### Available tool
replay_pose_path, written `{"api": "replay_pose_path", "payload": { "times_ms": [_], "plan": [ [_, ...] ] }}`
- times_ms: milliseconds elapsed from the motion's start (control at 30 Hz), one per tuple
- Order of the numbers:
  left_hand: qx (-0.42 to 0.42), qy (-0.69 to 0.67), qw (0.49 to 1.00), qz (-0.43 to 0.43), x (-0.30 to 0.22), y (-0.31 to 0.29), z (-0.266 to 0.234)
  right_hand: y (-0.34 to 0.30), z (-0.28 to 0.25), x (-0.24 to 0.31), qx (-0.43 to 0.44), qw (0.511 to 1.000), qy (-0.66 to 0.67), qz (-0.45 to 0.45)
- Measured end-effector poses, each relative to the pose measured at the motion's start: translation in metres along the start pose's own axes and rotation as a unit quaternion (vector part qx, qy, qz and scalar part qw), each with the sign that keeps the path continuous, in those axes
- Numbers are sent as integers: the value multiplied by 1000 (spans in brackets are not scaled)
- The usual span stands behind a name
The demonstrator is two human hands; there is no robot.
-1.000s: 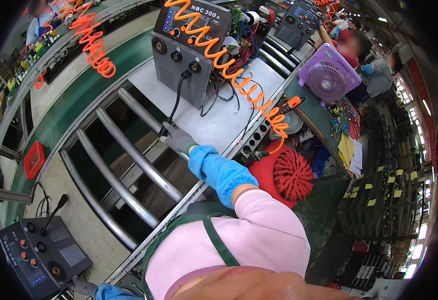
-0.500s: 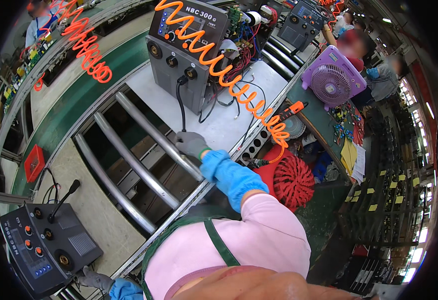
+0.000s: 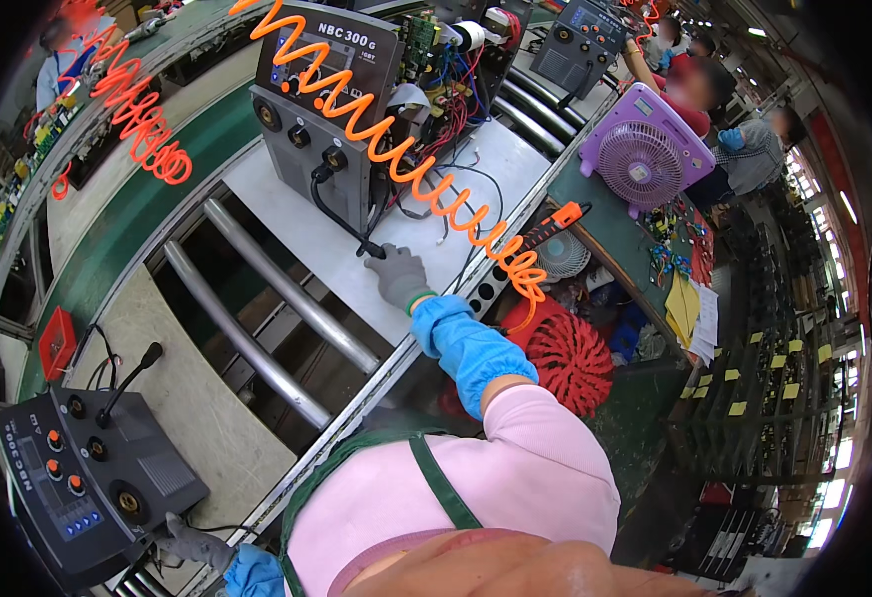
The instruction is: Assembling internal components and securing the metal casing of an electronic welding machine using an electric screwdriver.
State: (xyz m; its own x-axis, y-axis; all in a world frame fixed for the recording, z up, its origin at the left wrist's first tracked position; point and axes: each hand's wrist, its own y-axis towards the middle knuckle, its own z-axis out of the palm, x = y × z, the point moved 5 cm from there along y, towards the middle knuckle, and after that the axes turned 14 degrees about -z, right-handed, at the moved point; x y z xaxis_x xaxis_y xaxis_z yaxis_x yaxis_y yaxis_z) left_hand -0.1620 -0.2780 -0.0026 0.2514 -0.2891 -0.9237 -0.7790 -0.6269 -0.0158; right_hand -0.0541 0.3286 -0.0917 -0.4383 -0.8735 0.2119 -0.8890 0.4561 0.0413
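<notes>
A grey-gloved right hand [image 3: 398,279] is seen stretched forward over the white pallet [image 3: 287,214] on the roller conveyor [image 3: 257,318], its fingers [image 3: 384,255] curled narrowly around the end of a black cable [image 3: 331,214] lying on the board. The cable's long axis is run up and away from the fingers to a socket on the front of the grey welding machine [image 3: 321,99], just beyond the hand. The left hand [image 3: 192,542], also gloved, is kept well apart at the lower edge beside a second dark machine [image 3: 88,478]; whether anything is held by its fingers cannot be told.
</notes>
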Motion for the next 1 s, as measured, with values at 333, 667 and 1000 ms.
{"api": "replay_pose_path", "payload": {
  "times_ms": [333, 667, 1000],
  "plan": [
    [-44, 78, 991, 95, 20, 15, 16, -23, 29, 1, -148, 986, 63, -37],
    [-34, 31, 989, 138, 1, -9, 24, -23, 30, 2, -133, 991, 26, -9],
    [14, -4, 991, 131, 10, -2, 23, -20, 40, 1, -120, 993, 23, 3]
  ]
}}
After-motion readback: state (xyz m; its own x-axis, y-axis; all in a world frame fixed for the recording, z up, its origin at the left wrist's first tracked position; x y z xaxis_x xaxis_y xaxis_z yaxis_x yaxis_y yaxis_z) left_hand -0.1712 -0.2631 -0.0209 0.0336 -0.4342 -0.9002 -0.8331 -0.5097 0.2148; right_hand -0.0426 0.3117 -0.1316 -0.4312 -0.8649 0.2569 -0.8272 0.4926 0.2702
